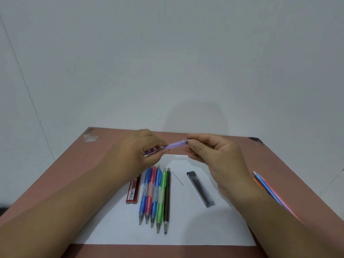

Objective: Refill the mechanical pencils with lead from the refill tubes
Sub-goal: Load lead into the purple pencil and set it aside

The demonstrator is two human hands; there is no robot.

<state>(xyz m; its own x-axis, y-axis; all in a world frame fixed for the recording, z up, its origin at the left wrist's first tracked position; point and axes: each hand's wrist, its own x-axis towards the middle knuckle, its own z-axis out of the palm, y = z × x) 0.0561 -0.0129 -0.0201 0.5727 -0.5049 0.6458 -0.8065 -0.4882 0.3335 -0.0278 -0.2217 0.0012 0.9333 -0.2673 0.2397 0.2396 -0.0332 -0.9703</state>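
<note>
My left hand (141, 148) grips the purple pencil (165, 147) above the paper (186, 229); my right hand (210, 151) pinches its cap end. I'd hold the barrel steady and pull straight.

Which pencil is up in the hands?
The purple pencil, gripped by the left hand and right hand. The others lie on the white paper.
</note>
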